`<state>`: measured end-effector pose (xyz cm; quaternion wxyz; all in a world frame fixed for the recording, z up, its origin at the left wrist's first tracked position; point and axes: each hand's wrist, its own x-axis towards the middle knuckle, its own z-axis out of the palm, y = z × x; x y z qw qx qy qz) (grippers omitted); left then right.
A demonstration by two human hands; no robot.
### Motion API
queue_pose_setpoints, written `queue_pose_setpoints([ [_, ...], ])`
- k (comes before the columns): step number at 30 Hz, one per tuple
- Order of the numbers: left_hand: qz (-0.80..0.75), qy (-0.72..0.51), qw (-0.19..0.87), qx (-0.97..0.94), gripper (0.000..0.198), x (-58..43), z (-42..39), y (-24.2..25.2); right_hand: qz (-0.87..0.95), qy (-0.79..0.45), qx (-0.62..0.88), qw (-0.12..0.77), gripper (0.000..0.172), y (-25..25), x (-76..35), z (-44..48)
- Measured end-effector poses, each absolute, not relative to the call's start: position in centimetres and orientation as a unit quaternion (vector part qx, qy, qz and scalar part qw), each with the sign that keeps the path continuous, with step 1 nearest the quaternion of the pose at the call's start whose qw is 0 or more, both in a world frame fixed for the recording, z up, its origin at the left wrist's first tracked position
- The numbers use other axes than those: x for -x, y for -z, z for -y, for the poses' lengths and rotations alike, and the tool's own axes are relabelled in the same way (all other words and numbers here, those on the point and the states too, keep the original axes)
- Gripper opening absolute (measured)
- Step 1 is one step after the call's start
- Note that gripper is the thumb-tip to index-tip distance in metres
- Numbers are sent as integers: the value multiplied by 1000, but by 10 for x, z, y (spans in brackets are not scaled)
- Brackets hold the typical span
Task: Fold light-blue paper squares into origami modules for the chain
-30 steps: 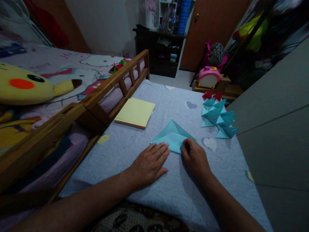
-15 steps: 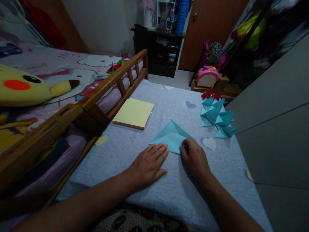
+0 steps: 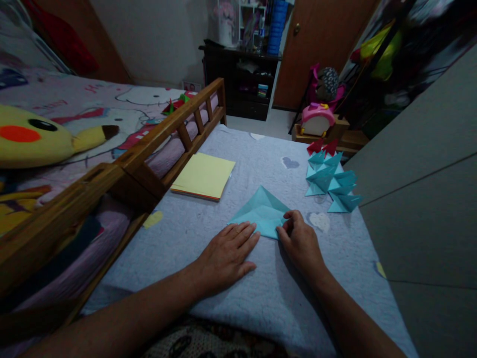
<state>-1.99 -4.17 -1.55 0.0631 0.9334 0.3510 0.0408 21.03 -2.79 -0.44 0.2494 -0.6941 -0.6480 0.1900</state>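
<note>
A: Where does the paper lie from your grips?

B: The folded blue paper lies flat on the cloth-covered worktop, ahead of and between your two hands. It is roughly a wide triangle. Its peak points away from you; its long axis runs side to side, across the front of your grips.

A: And how do your hands meet it?

B: Your left grip is spread flat, palm down, fingers together, fingertips resting on the paper's near left part. Your right grip is curled, thumb and forefinger at the near right part. You cannot tell here whether they pinch it. Both hands touch the paper, so neither is clearly nearer.

A: What sits around them?

B: Ahead of your left grip, and somewhat left, is a paper stack, yellow on top. Ahead and right of your right grip are blue folded pieces, with red folded pieces just behind them.

A: Any containers?

B: Far ahead of your left grip, a dark cabinet holds a small colored pile on an open shelf. Its other contents are too dark to name.
</note>
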Motion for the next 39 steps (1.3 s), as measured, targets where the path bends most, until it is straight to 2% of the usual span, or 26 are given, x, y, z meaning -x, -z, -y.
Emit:
queue_pose_setpoints([
  [25,-348,-48,66,-934,59,21,38,15,673,-172,677,243,20,7,-214,26],
  [28,-349,-43,67,-934,58,20,38,12,709,-124,641,268,13,4,-214,31],
  [32,-350,-53,66,-933,57,20,38,12,801,-16,536,266,17,-3,-207,45],
  [35,-350,-55,65,-933,58,20,38,15,847,-27,473,241,21,-4,-199,52],
  [39,-350,-56,64,-933,58,20,38,16,859,-50,462,215,24,0,-195,53],
])
